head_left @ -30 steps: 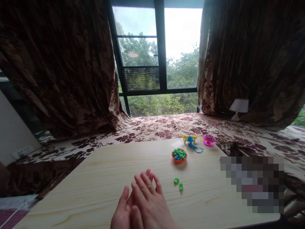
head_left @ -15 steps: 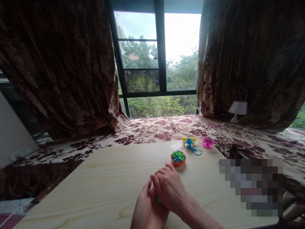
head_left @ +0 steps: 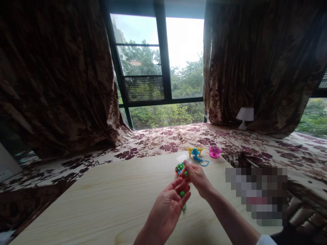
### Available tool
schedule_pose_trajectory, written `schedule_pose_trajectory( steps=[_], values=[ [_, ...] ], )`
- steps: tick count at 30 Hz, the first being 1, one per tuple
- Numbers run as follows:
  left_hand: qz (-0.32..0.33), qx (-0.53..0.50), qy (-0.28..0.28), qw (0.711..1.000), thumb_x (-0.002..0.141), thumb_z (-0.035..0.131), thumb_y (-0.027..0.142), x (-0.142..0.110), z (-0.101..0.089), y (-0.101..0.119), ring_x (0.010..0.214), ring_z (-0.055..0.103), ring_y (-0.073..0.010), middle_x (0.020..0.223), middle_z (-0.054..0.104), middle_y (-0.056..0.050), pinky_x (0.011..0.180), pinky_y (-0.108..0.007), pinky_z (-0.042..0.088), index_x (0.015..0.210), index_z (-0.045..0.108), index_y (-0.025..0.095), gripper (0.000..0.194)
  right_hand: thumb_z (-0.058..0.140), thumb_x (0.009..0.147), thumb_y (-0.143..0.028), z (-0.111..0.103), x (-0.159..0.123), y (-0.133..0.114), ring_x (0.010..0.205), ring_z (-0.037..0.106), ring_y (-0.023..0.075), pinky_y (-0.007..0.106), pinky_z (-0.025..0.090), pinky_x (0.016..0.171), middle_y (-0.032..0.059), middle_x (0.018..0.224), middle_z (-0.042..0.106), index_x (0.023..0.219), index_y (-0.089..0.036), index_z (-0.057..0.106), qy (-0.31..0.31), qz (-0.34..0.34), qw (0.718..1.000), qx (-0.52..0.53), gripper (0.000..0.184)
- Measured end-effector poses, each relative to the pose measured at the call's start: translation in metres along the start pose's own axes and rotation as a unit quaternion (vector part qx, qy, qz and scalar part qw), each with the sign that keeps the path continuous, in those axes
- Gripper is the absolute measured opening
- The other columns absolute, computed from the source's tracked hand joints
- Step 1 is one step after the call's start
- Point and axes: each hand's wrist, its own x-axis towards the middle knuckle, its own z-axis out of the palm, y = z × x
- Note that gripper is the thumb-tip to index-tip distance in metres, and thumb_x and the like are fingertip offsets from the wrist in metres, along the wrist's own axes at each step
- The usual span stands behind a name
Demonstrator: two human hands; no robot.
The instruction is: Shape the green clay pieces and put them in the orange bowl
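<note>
My left hand (head_left: 167, 206) is palm up with its fingers curled around a round green bead (head_left: 182, 194). More green shows just below its fingers (head_left: 184, 208), too small to make out clearly. Just above and to the right, my right hand (head_left: 198, 177) is closed, with another green bead (head_left: 186, 173) at its fingers. Whether a thread links these beads cannot be seen. Behind my hands, an orange bowl (head_left: 176, 172) of green and blue beads is partly covered by my right hand.
Past the bowl stand a blue mushroom-shaped toy (head_left: 195, 153) with a blue cord, a yellow toy (head_left: 190, 149) and a pink toy (head_left: 214, 151). They sit near the far edge of the pale wooden table (head_left: 102, 190). A white lamp (head_left: 245, 115) is farther back; a blurred patch hides the right.
My hands, cupped together before, have come apart. The right has moved forward to the bowl's edge, and the left has turned and shifted forward, showing green beads. The view has swung slightly right.
</note>
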Motion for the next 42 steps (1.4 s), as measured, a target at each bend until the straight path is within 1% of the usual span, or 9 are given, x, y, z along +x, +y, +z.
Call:
schedule_pose_trajectory(
  steps=[4,7,10,15,24,29,34,37,42],
  values=[
    [0.081,0.109,0.071,0.988,0.063,0.046,-0.007,0.037,-0.010,0.014,0.083,0.062,-0.0136,0.088,0.060,-0.007,0.086,-0.032,0.046,0.090,0.053,0.013,0.034,0.044,0.079,-0.055,-0.032,0.026,0.010,0.036,0.042,0.0052,0.016,0.028,0.034,0.0011,0.059,0.058,0.069,-0.015,0.053,0.045,0.050,0.996,0.056,0.043],
    [0.103,0.197,0.103,0.970,0.073,0.055,0.008,0.070,-0.021,0.020,0.076,0.061,-0.0145,0.086,0.060,-0.006,0.076,-0.034,0.050,0.095,0.053,0.012,0.022,0.054,0.076,-0.048,-0.049,0.043,0.017,0.032,0.030,0.0024,0.015,0.020,0.031,-0.0013,0.054,0.054,0.068,-0.014,0.055,0.059,0.081,0.992,0.072,0.035],
    [0.105,0.288,0.121,0.944,0.080,0.053,0.027,0.098,-0.030,0.017,0.081,0.059,-0.0161,0.098,0.059,-0.006,0.070,-0.036,0.050,0.105,0.052,0.014,0.028,0.055,0.077,-0.044,-0.055,0.057,0.021,0.036,0.033,0.0032,0.015,0.021,0.033,0.0000,0.058,0.056,0.071,-0.013,0.059,0.073,0.100,0.988,0.092,0.032],
    [0.115,0.392,0.104,0.907,0.082,0.050,0.032,0.122,-0.042,0.003,0.090,0.056,-0.0181,0.109,0.056,-0.007,0.075,-0.039,0.048,0.109,0.051,0.016,0.031,0.045,0.084,-0.045,-0.047,0.078,0.030,0.050,0.048,0.0071,0.018,0.035,0.043,0.0021,0.072,0.060,0.083,-0.014,0.059,0.111,0.110,0.976,0.152,0.034],
    [0.170,0.472,0.094,0.860,0.082,0.050,0.032,0.135,-0.052,-0.004,0.078,0.058,-0.0140,0.094,0.060,-0.004,0.068,-0.034,0.049,0.098,0.056,0.015,0.025,0.042,0.079,-0.046,-0.024,0.090,0.037,0.076,0.061,0.0158,0.025,0.045,0.062,0.0078,0.088,0.066,0.085,-0.015,0.061,0.106,0.087,0.974,0.180,0.037],
    [0.206,0.477,0.092,0.849,0.075,0.058,0.030,0.135,-0.050,-0.004,0.068,0.059,-0.0134,0.075,0.063,-0.001,0.066,-0.031,0.047,0.084,0.060,0.014,0.018,0.035,0.080,-0.044,-0.023,0.091,0.031,0.079,0.062,0.0173,0.027,0.045,0.067,0.0088,0.089,0.067,0.091,-0.015,0.061,0.097,0.050,0.990,0.094,0.041],
    [0.223,0.479,0.090,0.844,0.070,0.058,0.032,0.134,-0.052,-0.003,0.071,0.062,-0.0171,0.074,0.068,-0.003,0.066,-0.027,0.045,0.079,0.066,0.017,0.019,0.045,0.076,-0.034,-0.045,0.071,0.021,0.081,0.059,0.0187,0.029,0.042,0.071,0.0068,0.087,0.066,0.090,-0.017,0.064,0.072,-0.004,0.993,-0.093,0.029],
    [0.225,0.486,0.092,0.840,0.072,0.057,0.032,0.136,-0.054,-0.004,0.069,0.061,-0.0157,0.075,0.068,-0.002,0.065,-0.028,0.045,0.081,0.065,0.018,0.019,0.057,0.068,-0.024,-0.064,0.041,0.022,0.093,0.053,0.0233,0.033,0.036,0.081,0.0068,0.093,0.064,0.086,-0.020,0.067,0.059,-0.030,0.970,-0.234,0.021],
    [0.209,0.507,0.088,0.832,0.078,0.055,0.033,0.137,-0.056,-0.008,0.065,0.058,-0.0116,0.072,0.062,0.001,0.064,-0.031,0.047,0.079,0.059,0.014,0.019,0.057,0.065,-0.011,-0.083,-0.002,0.032,0.097,0.048,0.0270,0.034,0.033,0.085,0.0097,0.098,0.061,0.091,-0.021,0.068,0.048,-0.040,0.914,-0.402,0.029]
  ],
)
